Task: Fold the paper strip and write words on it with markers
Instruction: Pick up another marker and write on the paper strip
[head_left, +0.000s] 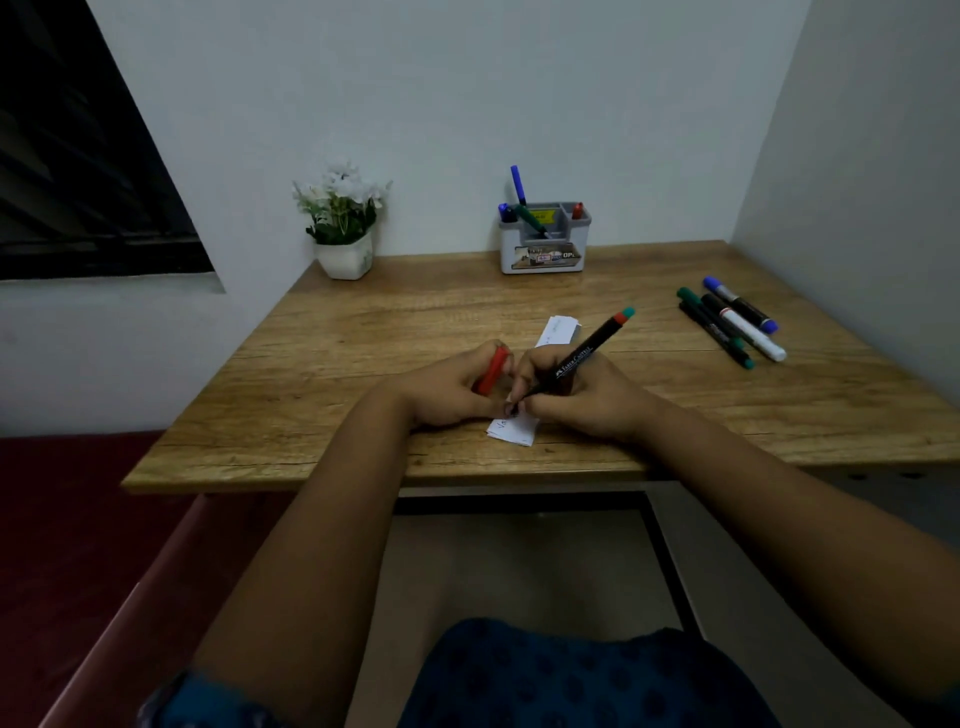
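At the tabletop (363, 332), your right hand (582, 395) grips a black marker (576, 358), its tip on the folded paper strip (511, 428) lying at the near edge, six o'clock from the organiser. Your left hand (447, 387) curls round a red cap (492, 370) while pinning the strip. Keep that pressure firm and the strokes short so the paper cannot skid. At twelve o'clock, the grey organiser (543, 249) holds blue, green and red markers upright or leaning.
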